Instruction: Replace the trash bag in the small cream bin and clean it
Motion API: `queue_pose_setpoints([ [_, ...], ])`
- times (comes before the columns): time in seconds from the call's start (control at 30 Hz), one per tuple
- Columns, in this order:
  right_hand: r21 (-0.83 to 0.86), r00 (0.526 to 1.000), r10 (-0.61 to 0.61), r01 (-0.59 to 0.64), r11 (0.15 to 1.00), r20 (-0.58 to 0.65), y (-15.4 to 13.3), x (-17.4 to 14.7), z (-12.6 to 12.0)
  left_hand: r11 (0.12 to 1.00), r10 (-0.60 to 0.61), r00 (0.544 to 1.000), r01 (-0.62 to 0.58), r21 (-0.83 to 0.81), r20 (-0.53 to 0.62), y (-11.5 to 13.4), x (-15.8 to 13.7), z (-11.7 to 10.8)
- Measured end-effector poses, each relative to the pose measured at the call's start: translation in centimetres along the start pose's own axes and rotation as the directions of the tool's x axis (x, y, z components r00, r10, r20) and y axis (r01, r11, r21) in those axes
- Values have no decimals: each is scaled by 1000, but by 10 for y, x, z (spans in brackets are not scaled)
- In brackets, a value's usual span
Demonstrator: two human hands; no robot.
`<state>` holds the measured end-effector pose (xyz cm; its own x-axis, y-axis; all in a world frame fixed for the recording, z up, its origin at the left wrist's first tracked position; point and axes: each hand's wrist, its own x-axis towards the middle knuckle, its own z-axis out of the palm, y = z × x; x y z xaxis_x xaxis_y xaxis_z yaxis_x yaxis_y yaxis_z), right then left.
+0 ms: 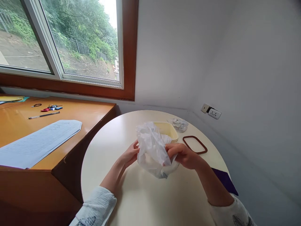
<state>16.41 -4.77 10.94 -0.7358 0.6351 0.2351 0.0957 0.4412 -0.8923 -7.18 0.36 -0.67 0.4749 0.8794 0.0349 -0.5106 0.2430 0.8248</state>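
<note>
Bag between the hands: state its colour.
The bag is translucent white, as the head view shows.

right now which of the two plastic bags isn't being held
The small crumpled bag, lying on the round table beside the yellow container; the larger whitish bag is gripped by the right hand, with the left hand against it.

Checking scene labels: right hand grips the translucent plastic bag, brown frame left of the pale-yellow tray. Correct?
No: the head view shows the brown frame right of the pale-yellow tray, not left. The right hand does grip the translucent plastic bag.
</note>
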Motion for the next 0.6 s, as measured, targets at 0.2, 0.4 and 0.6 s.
queue_pose_setpoints([
  [0.2,0,996,74,-74,997,50,34,3,22,998,-31,998,33,49,-53,-11,4,1],
  [0.4,-133,975,174,-192,972,-138,75,7,31,997,34,990,-43,-63,-140,-5,5,3],
  [0.6,-88,923,227,-266,960,-310,101,12,36,935,207,940,-272,-228,-272,3,6,-3],
])
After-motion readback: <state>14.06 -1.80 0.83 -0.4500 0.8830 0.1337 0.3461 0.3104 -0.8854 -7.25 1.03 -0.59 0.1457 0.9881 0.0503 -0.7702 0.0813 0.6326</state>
